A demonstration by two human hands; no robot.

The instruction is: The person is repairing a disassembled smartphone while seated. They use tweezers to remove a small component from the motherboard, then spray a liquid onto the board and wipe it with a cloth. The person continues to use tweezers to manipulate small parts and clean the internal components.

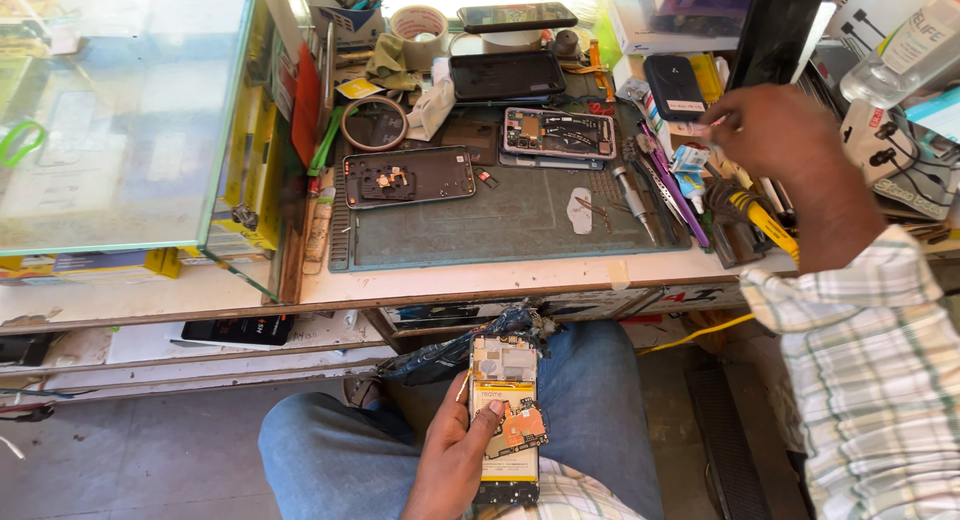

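**Mia:** Look at the hands. What is the left hand (462,450) doing?

**Tom:** It is closed around an opened phone (506,420). The back cover is off, so you can see the gold and orange parts inside. The thumb lies on the inside parts and the other fingers go round the back. The phone is down low, over the person's lap in blue jeans (340,450), not up on the worktop (450,277).

**Mia:** And the right hand (765,130)?

**Tom:** It is up at the far right of the worktop, by the tools (660,180) and little boxes. The fingers are curled in. I cannot tell if they pinch anything.

**Mia:** Is the opened phone hard to hold?

**Tom:** I think it is light and stiff, like a thin flat block. But it looks easy to break, since the little parts and thin flat wires are bare. I would hold it by the long side edges and keep fingers off the middle.

**Mia:** What else is there?

**Tom:** A grey-green mat (510,220) lies on the worktop. On it is a dark phone frame (408,176) and another opened phone (558,133). Behind them is a roll of tape (418,25), and a glass case (120,110) stands on the left.
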